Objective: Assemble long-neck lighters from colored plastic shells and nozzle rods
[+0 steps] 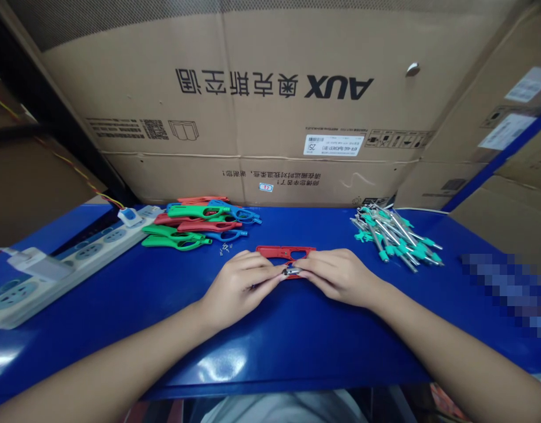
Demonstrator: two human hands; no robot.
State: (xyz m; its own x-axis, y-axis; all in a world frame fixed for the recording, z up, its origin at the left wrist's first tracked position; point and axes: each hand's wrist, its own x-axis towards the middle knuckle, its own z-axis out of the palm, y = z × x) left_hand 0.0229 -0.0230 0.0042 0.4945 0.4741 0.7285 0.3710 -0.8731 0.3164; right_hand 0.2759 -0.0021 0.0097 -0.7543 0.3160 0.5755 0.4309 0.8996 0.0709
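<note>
My left hand [241,288] and my right hand [343,276] meet near the middle of the blue table. Their fingertips pinch a small silver metal piece [293,271] between them; fingers cover its ends. Just behind the fingertips lies a red plastic lighter casing half [274,252] with an oval trigger opening. More red plastic shows beneath the metal piece, mostly hidden by my fingers. Both hands are closed, with the thumbs toward me.
Green, red and blue lighter casings [195,223] are heaped at the back left, beside several tiny metal bits [226,248]. Metal tubes with teal plastic parts [396,235] form a pile at the right. A power strip [107,241] runs along the left; a cardboard sheet [261,117] stands behind.
</note>
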